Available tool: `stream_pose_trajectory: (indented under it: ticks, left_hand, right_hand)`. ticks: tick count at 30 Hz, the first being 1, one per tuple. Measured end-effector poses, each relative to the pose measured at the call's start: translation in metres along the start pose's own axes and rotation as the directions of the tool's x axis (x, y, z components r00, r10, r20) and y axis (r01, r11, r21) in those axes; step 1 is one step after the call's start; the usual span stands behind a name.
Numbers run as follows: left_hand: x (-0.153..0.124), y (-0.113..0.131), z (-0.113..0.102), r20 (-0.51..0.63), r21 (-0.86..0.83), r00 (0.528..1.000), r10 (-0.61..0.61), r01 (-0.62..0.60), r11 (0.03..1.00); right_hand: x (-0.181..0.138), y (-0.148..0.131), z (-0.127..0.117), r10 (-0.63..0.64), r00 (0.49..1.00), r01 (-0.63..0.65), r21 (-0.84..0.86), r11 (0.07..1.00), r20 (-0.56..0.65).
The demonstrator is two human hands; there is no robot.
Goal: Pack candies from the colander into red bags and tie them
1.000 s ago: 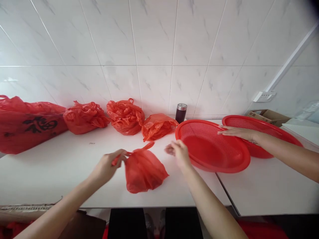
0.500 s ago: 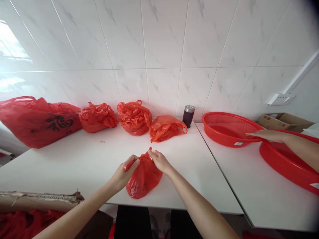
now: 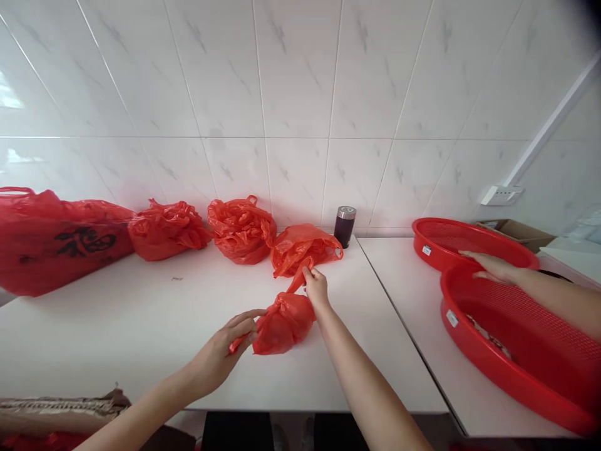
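— Where is the small red bag point(image 3: 284, 322) lying?

— On the white table point(image 3: 141, 313), near its front edge, between the person's two hands. The left hand point(image 3: 220, 357) is pinching one handle strip point(image 3: 238, 342) at the bag's lower left. The right hand point(image 3: 315, 287) is clamping the other strip point(image 3: 295, 282) and drawing it up and away, so the two strips are being pulled apart.

— So is it coming open?

— Seemingly not yet. The neck is looking bunched and closed (both strips are stretching taut from it). Whether a knot is sitting there is hard to tell, because the plastic is folding over itself. Nothing is lying emptied out beside it.

— And what is left?

— Four more red bags point(image 3: 241, 230) are lying along the tiled wall point(image 3: 300, 94) beside a dark flask point(image 3: 344, 227). On the right, another person's hand point(image 3: 493, 266) is resting where two red baskets point(image 3: 526, 376) are meeting.
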State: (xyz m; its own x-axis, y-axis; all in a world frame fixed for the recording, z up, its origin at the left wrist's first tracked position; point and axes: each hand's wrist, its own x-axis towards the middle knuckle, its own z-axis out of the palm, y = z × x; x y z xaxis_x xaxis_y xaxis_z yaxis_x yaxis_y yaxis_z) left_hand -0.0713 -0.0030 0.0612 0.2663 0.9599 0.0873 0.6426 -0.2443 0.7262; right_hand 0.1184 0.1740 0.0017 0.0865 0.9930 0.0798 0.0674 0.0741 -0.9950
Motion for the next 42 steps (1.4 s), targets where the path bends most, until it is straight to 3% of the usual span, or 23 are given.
stream_pose_trajectory:
  ticks: [3, 6, 9, 11, 14, 18, 24, 30, 36, 42]
  left_hand:
    - [0.007, -0.007, 0.004, -0.041, -0.134, 0.991, -0.128, 0.122, 0.983]
    - [0.025, -0.018, 0.019, -0.199, -0.304, 0.93, -0.31, 0.242, 0.921]
    - [0.049, -0.028, 0.044, -0.373, -0.272, 0.848, -0.376, 0.288, 0.918]
    - [0.065, -0.032, 0.061, -0.435, -0.195, 0.829, -0.353, 0.296, 0.935]
    - [0.084, -0.037, 0.077, -0.449, -0.067, 0.846, -0.288, 0.29, 0.955]
    - [0.1, -0.041, 0.076, -0.432, 0.085, 0.872, -0.229, 0.292, 0.953]
    - [0.108, -0.055, 0.066, -0.37, 0.176, 0.876, -0.308, 0.392, 0.903]
    - [0.123, -0.075, 0.059, -0.239, 0.266, 0.879, -0.412, 0.467, 0.843]
    - [0.129, -0.078, 0.063, -0.284, 0.382, 0.894, -0.347, 0.437, 0.814]
    - [0.12, -0.073, 0.075, -0.321, 0.452, 0.905, -0.278, 0.405, 0.795]
  right_hand:
    - [-0.008, 0.006, 0.001, -0.024, 0.999, 0.021, -0.084, 0.996, -0.034]
    - [-0.034, 0.004, 0.002, -0.083, 0.996, 0.075, -0.163, 0.984, -0.038]
    - [-0.061, 0.005, 0.005, -0.199, 0.979, 0.2, -0.329, 0.923, 0.038]
    - [-0.07, 0.012, 0.005, -0.244, 0.965, 0.261, -0.472, 0.842, 0.098]
    - [-0.066, 0.025, -0.003, -0.255, 0.959, 0.275, -0.64, 0.717, 0.126]
    - [-0.043, 0.034, -0.025, -0.262, 0.953, 0.282, -0.756, 0.59, 0.151]
    - [-0.021, 0.035, -0.047, -0.198, 0.96, 0.274, -0.795, 0.541, 0.197]
    - [-0.014, 0.049, -0.044, -0.126, 0.963, 0.27, -0.832, 0.485, 0.239]
    - [-0.013, 0.051, -0.041, -0.066, 0.973, 0.226, -0.858, 0.462, 0.221]
    - [-0.011, 0.032, -0.042, 0.05, 0.977, 0.149, -0.828, 0.541, 0.209]
